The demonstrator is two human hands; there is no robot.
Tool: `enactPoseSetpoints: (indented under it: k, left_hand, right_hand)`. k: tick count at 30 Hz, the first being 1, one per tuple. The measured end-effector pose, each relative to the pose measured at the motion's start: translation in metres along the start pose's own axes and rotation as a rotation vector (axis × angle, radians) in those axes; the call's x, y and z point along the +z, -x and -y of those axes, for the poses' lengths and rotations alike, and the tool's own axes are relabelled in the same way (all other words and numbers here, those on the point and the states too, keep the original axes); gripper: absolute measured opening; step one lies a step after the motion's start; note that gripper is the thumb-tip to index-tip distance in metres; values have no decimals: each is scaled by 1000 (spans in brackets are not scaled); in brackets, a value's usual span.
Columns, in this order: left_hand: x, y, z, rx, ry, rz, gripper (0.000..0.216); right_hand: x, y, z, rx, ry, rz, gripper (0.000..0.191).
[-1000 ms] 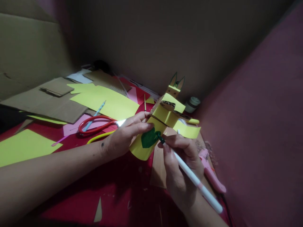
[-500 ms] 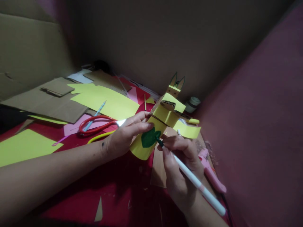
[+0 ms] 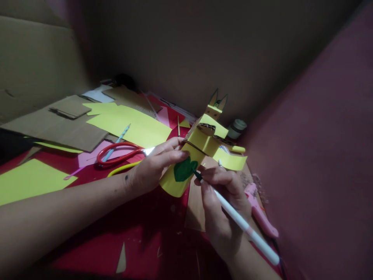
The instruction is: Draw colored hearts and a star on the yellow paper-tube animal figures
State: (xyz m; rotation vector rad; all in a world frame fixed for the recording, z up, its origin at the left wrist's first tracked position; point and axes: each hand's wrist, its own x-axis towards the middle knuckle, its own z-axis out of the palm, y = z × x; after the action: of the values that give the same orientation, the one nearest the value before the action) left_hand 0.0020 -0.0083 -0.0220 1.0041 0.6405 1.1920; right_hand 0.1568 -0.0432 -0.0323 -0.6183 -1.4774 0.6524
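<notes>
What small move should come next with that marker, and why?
Perhaps a short stroke along the right edge of the green heart: the right hand holds the marker with its tip there, and the left hand grips the yellow tube.

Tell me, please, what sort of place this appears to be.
It looks like a craft workspace, though whether it is in a home I cannot tell. Scissors, yellow paper and pieces of cardboard lie about on a red surface.

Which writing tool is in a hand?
The white marker, held in the right hand; the light-blue pencil lies unheld, showing partly through the red scissors loop.
</notes>
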Motion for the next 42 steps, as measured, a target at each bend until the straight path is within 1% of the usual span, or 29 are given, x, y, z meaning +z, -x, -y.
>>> enactPoseSetpoints:
  k: [3, 9, 15, 20, 24, 30, 33, 35, 39, 42]
  left_hand:
    - [0, -1, 0, 18, 18, 15, 34]
    - [-1, -1, 0, 10, 8, 4, 43]
    - [-1, 0, 0, 18, 6, 16, 40]
    - [0, 1, -1, 5, 16, 23, 38]
    - [1, 1, -2, 2, 58, 33, 40]
    - [2, 0, 0, 39, 96, 27, 43]
    - [2, -1, 2, 56, 123, 48, 46]
    - [2, -2, 3, 75, 140, 62, 44]
    - [1, -2, 5, 105, 163, 60, 39]
    - [0, -3, 5, 96, 168, 66, 38]
  right_hand:
    - [-1, 0, 0, 5, -10, -29, 18]
    - [-3, 0, 2, -7, 30, 38, 18]
    - [-2, 1, 0, 6, -7, -2, 18]
    - [-3, 2, 0, 13, -21, 25, 19]
    - [-2, 1, 3, 0, -33, 21, 19]
    - [-3, 2, 2, -12, -13, 74, 24]
    - [-5, 3, 0, -19, 2, 92, 27]
    - [-5, 3, 0, -12, -3, 94, 28]
    - [-5, 2, 1, 15, 21, 55, 25]
    - [-5, 2, 1, 7, 46, 73, 23]
